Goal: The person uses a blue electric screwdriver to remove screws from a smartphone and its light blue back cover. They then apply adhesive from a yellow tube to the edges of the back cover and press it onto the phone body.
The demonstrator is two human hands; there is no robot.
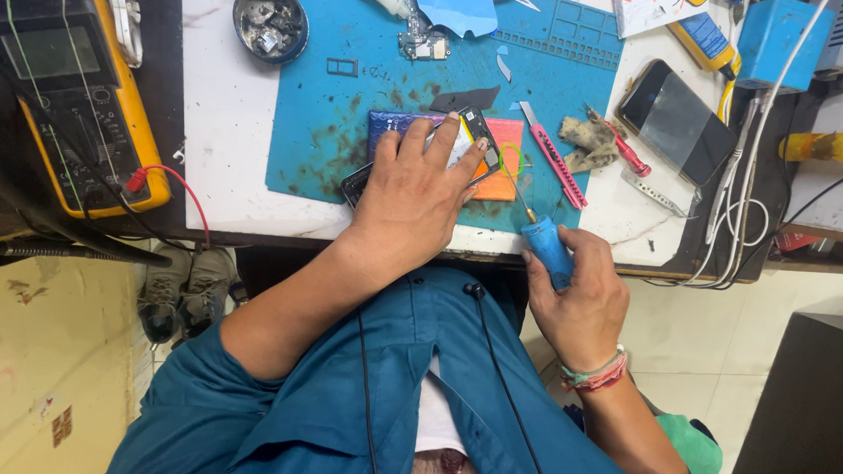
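Fingers of the left hand [414, 194] are spread flat and pressed down on an opened phone [469, 135], which is pinned on a blue work mat [322, 119] at the table's near edge. The phone's long axis runs diagonally, from near-left to far-right. A blue-handled screwdriver [546, 247] is gripped in the closed right hand [580, 306], just right of the phone, its thin shaft angled toward the phone's right edge (the tip cannot be made out). A yellow multimeter [77, 99] lies well apart, far left.
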